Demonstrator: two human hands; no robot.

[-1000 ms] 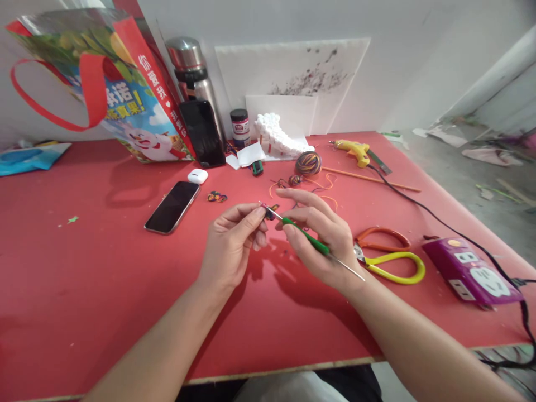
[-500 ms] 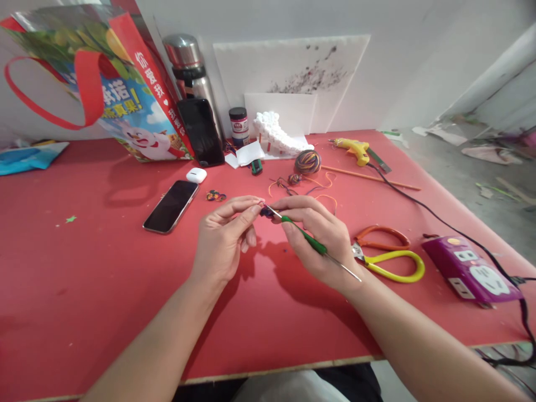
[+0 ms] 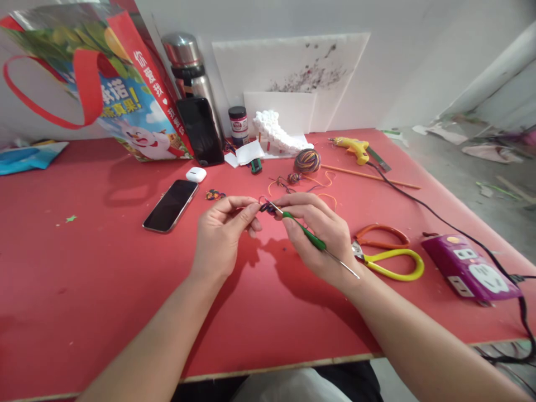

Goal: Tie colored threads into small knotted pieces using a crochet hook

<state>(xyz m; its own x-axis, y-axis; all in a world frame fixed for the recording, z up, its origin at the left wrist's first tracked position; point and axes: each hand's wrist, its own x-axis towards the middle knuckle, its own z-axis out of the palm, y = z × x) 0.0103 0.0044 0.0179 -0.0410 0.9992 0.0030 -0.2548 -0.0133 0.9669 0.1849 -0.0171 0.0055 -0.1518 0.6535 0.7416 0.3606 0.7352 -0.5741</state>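
Head camera showed your left hand pinching a small multicoloured yarn piece above the red table, while your right hand gripped a green-handled crochet hook, its tip touching the yarn. Yellow-handled scissors lay just beside your right wrist.

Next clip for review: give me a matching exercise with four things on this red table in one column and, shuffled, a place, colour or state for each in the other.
Things:
1. crochet hook
2. yarn piece
3. scissors
4. power strip

Descriptions:
A. purple, near the right edge of the table
B. pinched by the left hand
C. gripped in the right hand
D. yellow and orange handles, lying flat just beyond the right hand

Pairs: 1-C, 2-B, 3-D, 4-A
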